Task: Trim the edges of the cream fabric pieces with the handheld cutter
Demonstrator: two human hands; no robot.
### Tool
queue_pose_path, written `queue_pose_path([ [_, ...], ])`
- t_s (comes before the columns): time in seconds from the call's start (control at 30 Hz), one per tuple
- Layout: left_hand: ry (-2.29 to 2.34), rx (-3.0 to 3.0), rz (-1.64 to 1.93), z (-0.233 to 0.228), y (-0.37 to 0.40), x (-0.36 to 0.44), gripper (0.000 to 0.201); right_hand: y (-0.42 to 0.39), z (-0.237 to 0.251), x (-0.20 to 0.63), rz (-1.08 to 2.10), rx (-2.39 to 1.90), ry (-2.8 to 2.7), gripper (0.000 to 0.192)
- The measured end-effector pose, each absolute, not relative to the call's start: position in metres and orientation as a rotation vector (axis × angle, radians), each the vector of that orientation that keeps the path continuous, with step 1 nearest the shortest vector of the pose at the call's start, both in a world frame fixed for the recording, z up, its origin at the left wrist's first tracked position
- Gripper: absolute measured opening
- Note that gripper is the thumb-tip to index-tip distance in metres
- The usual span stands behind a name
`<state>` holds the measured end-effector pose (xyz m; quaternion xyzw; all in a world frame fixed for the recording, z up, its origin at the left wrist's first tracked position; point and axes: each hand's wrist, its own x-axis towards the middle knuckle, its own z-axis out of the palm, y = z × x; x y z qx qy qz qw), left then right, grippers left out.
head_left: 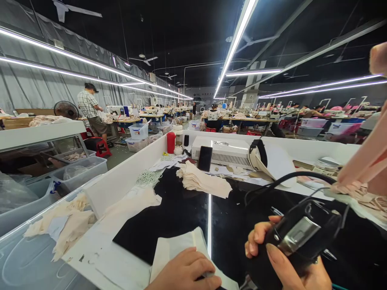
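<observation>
My right hand (284, 262) grips a black hand-held tool (305, 233) with a metal plate on its face. The tool's black cable (281, 179) loops back over the table. My left hand (184, 273) lies at the bottom edge with curled fingers, pressing down on a white cloth piece (175, 245). A small grey thing shows under its fingertips. Both hands are over the glossy black table top (181, 209). A stack of beige fabric pieces (202, 181) lies further back. Pink fabric (365, 161) hangs in at the right edge, with a fingertip (378, 58) above it.
A white machine (223, 151), a black phone (204, 158) and a red bottle (171, 142) stand at the table's back. Clear plastic bins (78, 169) with beige scraps sit to the left. A person in a checked shirt (89, 106) stands far left; other workers sit at distant tables.
</observation>
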<state>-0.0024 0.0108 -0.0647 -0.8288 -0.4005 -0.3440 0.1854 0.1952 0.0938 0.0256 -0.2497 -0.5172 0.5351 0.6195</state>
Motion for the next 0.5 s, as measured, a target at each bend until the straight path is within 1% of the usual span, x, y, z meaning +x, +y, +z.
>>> queue_pose_path([
  [0.33,-1.170,-2.335,-0.922,-0.072,0.011,-0.003,0.006,0.088,0.027,0.184,1.264,-0.594,-1.142,0.038],
  [0.5,-1.140,-2.336,-0.974,-0.068,0.010,-0.003,0.010,0.094,0.022,0.183,1.250,-0.543,-1.195,0.037],
])
